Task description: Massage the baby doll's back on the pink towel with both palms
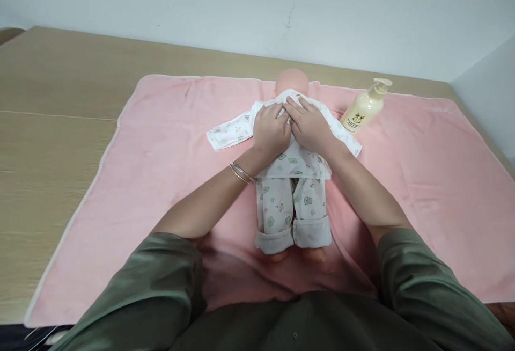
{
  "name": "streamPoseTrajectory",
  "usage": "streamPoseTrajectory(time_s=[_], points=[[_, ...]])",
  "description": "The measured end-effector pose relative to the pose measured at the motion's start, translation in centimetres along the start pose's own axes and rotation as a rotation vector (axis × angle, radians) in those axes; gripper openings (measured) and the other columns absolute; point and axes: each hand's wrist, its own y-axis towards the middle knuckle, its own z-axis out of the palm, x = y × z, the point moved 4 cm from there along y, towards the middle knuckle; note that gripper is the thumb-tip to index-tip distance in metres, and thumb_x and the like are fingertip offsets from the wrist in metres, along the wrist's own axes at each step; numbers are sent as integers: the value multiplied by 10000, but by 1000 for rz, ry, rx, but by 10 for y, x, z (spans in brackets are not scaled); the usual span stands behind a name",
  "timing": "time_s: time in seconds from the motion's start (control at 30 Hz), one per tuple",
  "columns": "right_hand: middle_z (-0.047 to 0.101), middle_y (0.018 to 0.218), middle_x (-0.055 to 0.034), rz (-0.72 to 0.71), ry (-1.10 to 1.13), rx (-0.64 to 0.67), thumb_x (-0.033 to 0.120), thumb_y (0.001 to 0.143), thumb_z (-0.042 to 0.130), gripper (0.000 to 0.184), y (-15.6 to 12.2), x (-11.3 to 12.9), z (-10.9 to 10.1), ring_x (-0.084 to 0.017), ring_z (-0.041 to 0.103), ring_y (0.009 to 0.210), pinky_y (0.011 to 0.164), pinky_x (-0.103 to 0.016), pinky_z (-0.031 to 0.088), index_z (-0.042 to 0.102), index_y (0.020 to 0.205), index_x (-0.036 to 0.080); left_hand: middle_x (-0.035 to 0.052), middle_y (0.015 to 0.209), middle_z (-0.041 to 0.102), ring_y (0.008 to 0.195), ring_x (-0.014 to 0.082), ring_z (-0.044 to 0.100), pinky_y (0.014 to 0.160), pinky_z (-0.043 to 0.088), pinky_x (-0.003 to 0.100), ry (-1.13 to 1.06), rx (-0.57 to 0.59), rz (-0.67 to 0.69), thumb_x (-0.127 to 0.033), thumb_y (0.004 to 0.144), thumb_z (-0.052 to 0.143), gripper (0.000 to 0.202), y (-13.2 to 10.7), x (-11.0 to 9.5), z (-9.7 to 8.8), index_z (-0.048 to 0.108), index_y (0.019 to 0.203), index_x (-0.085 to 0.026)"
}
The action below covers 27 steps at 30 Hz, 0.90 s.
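A baby doll (292, 80) lies on its back on a pink blanket (169, 179), head towards the wall. It wears white printed trousers (292, 206) with rolled grey cuffs and a matching white top (233, 128) with its sleeves spread out. My left hand (270, 132) rests on the doll's chest, fingers curled and pinching the top's fabric near the collar. My right hand (310, 124) lies beside it, fingers pressed on the same fabric at the neck. Two thin bangles circle my left wrist.
A cream pump bottle (364, 108) lies tilted on the blanket right of the doll's shoulder. The blanket covers a light wooden table (52, 125) that ends at a white wall. Green sleeves fill the bottom of the view.
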Motion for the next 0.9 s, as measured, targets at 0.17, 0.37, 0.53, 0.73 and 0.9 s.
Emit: streamPoseTrajectory(time_s=[0.17, 0.37, 0.53, 0.73, 0.9], points=[[437, 1563, -69, -10, 10, -60, 167, 936, 343, 557, -4, 4, 5, -336, 297, 1502, 1220, -570, 294, 480, 1475, 130, 96, 1379, 618, 1314, 321, 528, 1170, 387, 537, -9, -6, -44, -194, 831, 422, 382, 0, 8, -1, 733, 1051, -203], [384, 1594, -77, 88, 69, -99, 209, 946, 342, 559, 3, -9, 8, -302, 306, 1506, 1241, -554, 271, 462, 1488, 134, 83, 1396, 618, 1349, 289, 523, 1199, 376, 494, -96, -75, -52, -229, 851, 456, 463, -3, 16, 3, 665, 1264, -224], [350, 1603, -153, 145, 26, -134, 229, 978, 330, 548, -2, -4, 10, -338, 298, 1504, 1234, -573, 273, 432, 1495, 78, 82, 1440, 586, 1397, 282, 486, 1233, 330, 499, -179, -58, -86, -290, 888, 492, 422, 2, 25, 8, 657, 1273, -237], [426, 1559, -157, 68, -73, -173, 168, 956, 348, 526, -23, 34, 13, -360, 309, 1494, 1248, -561, 245, 488, 1450, 56, 80, 1473, 560, 1436, 262, 448, 1263, 285, 499, -242, -6, -172, -299, 913, 460, 439, 12, 42, 11, 640, 1306, -222], [382, 1593, -113, 93, 43, -107, 215, 966, 346, 530, -2, 0, 13, -326, 294, 1508, 1238, -589, 242, 473, 1473, 124, 76, 1481, 551, 1443, 269, 439, 1273, 255, 512, -234, -42, -150, -366, 938, 452, 430, 8, 42, 14, 631, 1308, -239]])
